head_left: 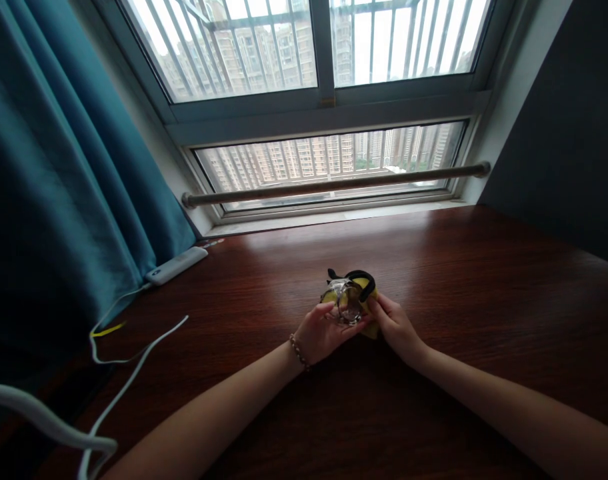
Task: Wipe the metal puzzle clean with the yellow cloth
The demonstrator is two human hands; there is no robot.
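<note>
Both hands meet approx mid-table point(474, 280), dark wood; left hand point(321, 330) cupped palm-up w/ fingers curled round a small clear shiny object point(345, 303), bead bracelet point(299, 351) on its wrist; right hand point(394, 323) closed on a yellow cloth point(370, 293) pressed against the object's right side; a black strap point(360, 277) arcs over the top of the bundle; exact nature of the clear item can't be told. White remote point(177, 265) lies far left by the teal curtain point(59, 187); white cable point(134, 363) trails across the table's left part; window point(329, 160) behind.
</note>
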